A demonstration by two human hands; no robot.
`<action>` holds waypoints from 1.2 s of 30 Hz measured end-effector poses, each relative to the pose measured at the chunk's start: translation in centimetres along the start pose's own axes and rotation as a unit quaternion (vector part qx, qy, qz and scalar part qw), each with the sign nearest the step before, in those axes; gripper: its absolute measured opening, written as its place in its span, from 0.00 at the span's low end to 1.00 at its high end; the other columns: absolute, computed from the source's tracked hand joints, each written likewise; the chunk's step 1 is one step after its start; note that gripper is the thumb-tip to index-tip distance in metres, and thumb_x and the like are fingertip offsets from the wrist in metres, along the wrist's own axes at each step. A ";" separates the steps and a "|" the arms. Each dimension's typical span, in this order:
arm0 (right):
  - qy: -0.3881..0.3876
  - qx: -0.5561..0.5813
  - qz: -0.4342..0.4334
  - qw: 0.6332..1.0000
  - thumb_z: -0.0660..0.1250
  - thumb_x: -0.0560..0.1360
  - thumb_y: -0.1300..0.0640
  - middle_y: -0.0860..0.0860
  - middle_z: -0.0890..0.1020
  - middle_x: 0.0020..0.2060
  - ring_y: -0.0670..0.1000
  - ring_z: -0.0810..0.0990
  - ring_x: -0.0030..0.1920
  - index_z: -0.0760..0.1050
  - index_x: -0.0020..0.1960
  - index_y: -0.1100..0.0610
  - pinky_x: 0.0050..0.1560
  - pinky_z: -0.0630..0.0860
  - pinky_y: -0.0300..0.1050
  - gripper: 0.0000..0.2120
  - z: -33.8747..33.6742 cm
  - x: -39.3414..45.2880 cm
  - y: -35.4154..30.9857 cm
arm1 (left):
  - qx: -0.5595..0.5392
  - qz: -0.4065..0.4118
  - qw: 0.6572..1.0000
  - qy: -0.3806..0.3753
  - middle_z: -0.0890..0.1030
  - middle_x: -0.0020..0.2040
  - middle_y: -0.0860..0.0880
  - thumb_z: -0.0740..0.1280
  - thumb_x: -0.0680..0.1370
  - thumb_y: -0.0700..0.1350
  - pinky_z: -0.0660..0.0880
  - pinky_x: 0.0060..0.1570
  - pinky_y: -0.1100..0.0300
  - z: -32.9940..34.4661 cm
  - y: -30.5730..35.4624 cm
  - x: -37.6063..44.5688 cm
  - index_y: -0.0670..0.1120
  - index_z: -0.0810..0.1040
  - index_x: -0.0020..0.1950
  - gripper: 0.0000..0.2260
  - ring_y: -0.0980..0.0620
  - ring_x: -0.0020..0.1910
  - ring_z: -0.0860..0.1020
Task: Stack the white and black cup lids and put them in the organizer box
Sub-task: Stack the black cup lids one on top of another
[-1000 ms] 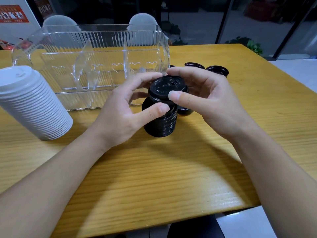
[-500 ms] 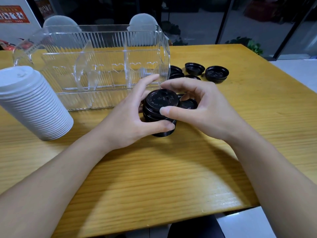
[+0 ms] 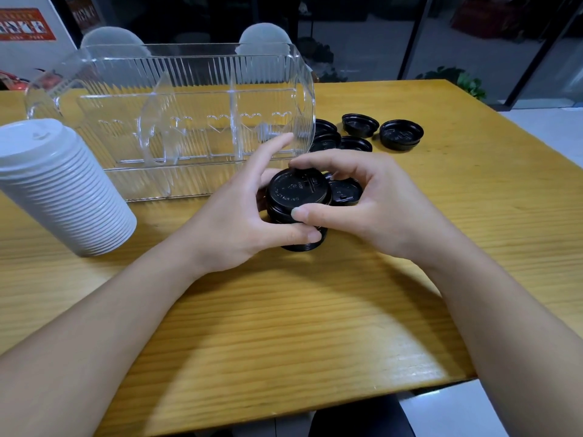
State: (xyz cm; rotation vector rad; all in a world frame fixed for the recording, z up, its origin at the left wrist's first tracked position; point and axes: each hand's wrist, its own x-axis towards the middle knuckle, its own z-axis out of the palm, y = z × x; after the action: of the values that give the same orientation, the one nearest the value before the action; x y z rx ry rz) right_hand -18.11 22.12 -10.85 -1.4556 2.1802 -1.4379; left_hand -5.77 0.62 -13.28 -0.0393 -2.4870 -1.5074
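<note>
A short stack of black cup lids (image 3: 296,197) stands on the wooden table (image 3: 284,326) in front of me. My left hand (image 3: 239,222) wraps its left side, thumb along the lower rim. My right hand (image 3: 369,203) holds the stack from the right, thumb across the front and fingertips on the top lid. One more black lid (image 3: 345,192) lies just behind my right fingers. Several loose black lids (image 3: 359,124) lie farther back right. A tall stack of white lids (image 3: 63,187) leans at the left. The clear organizer box (image 3: 176,121) stands behind the hands.
The organizer box has ribbed clear walls and inner dividers. Two pale chair backs (image 3: 265,34) rise behind the table. The table's near edge runs just below my forearms, and its right edge slants past the loose lids.
The top black lid has come down onto the stack, which looks shorter now. Both hands have lowered with it and stayed around the stack.
</note>
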 end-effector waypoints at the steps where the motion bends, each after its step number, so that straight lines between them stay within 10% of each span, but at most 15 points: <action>1: 0.005 0.002 0.000 1.000 0.86 0.74 0.54 0.42 0.88 0.62 0.42 0.85 0.66 0.85 0.70 0.51 0.70 0.78 0.43 0.26 0.0 0.0 0.0 | 0.002 0.001 1.000 0.003 0.87 0.70 0.53 0.89 0.68 0.56 0.75 0.79 0.38 0.0 -0.1 0.0 0.65 0.59 0.89 0.57 0.49 0.71 0.86; 14: -0.003 0.013 -0.003 1.000 0.85 0.75 0.51 0.42 0.87 0.65 0.45 0.83 0.69 0.82 0.73 0.51 0.73 0.78 0.47 0.29 -0.4 0.1 0.1 | 0.044 0.035 0.998 0.004 0.82 0.76 0.57 0.87 0.75 0.51 0.75 0.79 0.41 0.0 0.2 -0.1 0.57 0.70 0.85 0.42 0.52 0.78 0.80; 22: 0.102 -0.153 0.092 0.979 0.77 0.82 0.55 0.41 0.89 0.46 0.42 0.86 0.48 0.88 0.55 0.49 0.47 0.74 0.29 0.03 -0.9 0.7 2.4 | 0.109 0.035 0.993 0.022 0.80 0.75 0.61 0.82 0.76 0.59 0.74 0.79 0.45 -0.2 0.1 -0.1 0.63 0.72 0.83 0.37 0.55 0.78 0.78; 30: 0.034 -0.257 0.129 0.957 0.82 0.76 0.43 0.43 0.86 0.51 0.49 0.84 0.52 0.89 0.56 0.47 0.56 0.82 0.51 0.13 -0.2 0.6 2.5 | 0.114 0.032 0.993 0.018 0.79 0.76 0.62 0.82 0.78 0.60 0.74 0.79 0.45 -0.2 -0.1 -0.2 0.64 0.71 0.84 0.37 0.56 0.78 0.78; 36: 0.042 -0.281 0.116 0.952 0.80 0.80 0.51 0.45 0.86 0.46 0.53 0.84 0.50 0.90 0.51 0.48 0.62 0.79 0.57 0.02 0.2 0.6 2.2 | 0.115 0.026 0.993 0.016 0.80 0.76 0.63 0.83 0.78 0.59 0.74 0.80 0.45 -0.3 0.0 -0.2 0.64 0.71 0.84 0.37 0.56 0.77 0.78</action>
State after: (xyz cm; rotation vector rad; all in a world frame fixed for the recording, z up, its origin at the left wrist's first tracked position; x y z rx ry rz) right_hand -19.70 21.73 -12.45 -1.2203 2.8571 -0.8496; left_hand -5.57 0.42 -13.17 -0.0401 -2.5946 -1.1837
